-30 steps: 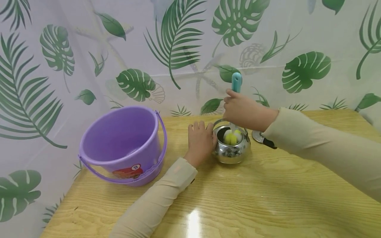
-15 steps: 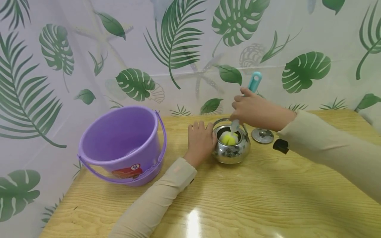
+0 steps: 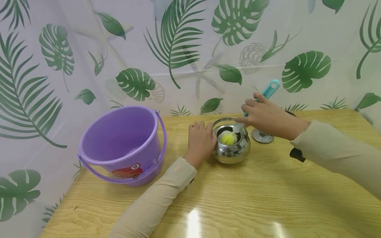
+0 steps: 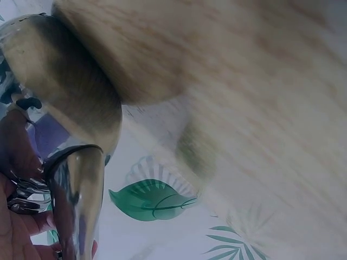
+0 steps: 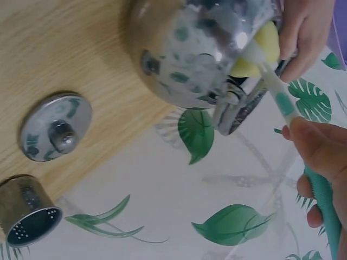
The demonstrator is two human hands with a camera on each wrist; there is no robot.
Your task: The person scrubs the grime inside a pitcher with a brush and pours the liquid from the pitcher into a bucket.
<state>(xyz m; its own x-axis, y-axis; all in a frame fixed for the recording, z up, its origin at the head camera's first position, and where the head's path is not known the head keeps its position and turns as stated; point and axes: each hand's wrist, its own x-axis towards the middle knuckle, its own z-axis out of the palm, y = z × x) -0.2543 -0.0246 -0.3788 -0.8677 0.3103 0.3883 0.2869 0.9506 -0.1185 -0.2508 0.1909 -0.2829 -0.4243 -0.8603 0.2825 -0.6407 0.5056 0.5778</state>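
Note:
A shiny metal teapot stands lidless on the table, its hoop handle raised behind the opening. My left hand grips the teapot at its left side; in the left wrist view its fingertips show beside the spout. My right hand holds a bottle brush by its turquoise handle, tilted up to the right. The brush's yellow and white sponge head sits inside the teapot's mouth; the right wrist view shows its yellow sponge at the rim.
A purple bucket stands left of the teapot, its handle hanging down in front. To the right lie the round metal lid and a metal strainer cup. A leaf-patterned cloth hangs behind the wooden table.
The brush handle has tipped from nearly upright to leaning right, with my right hand moving right and slightly down. More of the lid shows now. My left hand and the teapot have stayed put.

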